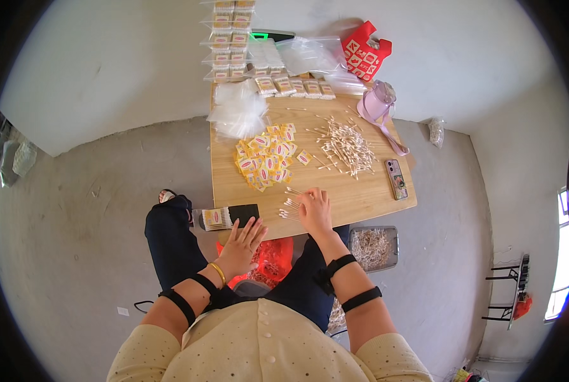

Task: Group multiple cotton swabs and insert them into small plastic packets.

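My left hand (241,247) lies with fingers spread at the table's front edge, fingertips at a black block (246,212). Beside that block, a clear bag holding a row of cotton swabs and a yellow-and-white card (216,218) sits at the front left corner. My right hand (316,209) is curled over a few cotton swabs (289,209), which stick out to the left from under its fingers. Its fingertips are partly hidden. Farther back are a heap of loose cotton swabs (348,148) and a pile of small yellow-and-white cards (265,159).
Clear plastic bags (236,108) lie at the table's back left, near stacked swab packs (230,41). A pink bottle (378,100), red bag (366,54) and phone (396,179) line the right. Below are a basket of swabs (373,248) and a red plastic bag (273,258).
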Demonstrator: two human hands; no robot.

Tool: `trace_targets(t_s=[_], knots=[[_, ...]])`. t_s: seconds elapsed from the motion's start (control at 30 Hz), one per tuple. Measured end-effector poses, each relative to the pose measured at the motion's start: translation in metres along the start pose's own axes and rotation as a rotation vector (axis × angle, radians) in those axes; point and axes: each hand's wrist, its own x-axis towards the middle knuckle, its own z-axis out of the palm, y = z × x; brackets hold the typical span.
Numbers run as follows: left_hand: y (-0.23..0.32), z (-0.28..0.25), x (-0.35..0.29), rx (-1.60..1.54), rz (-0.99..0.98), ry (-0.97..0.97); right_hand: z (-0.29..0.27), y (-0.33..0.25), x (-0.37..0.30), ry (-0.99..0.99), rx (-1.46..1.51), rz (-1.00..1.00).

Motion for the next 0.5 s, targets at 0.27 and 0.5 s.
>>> trace_targets(t_s=[0.27, 0.5], knots=[[-0.001, 0.000, -0.001, 0.002, 0.010, 0.029, 0.004, 0.001, 0.012, 0.001, 0.003, 0.014], [-0.002, 0.001, -0.003, -0.008, 0.011, 0.023, 0.014, 0.007, 0.015, 0.007, 0.098, 0.094]])
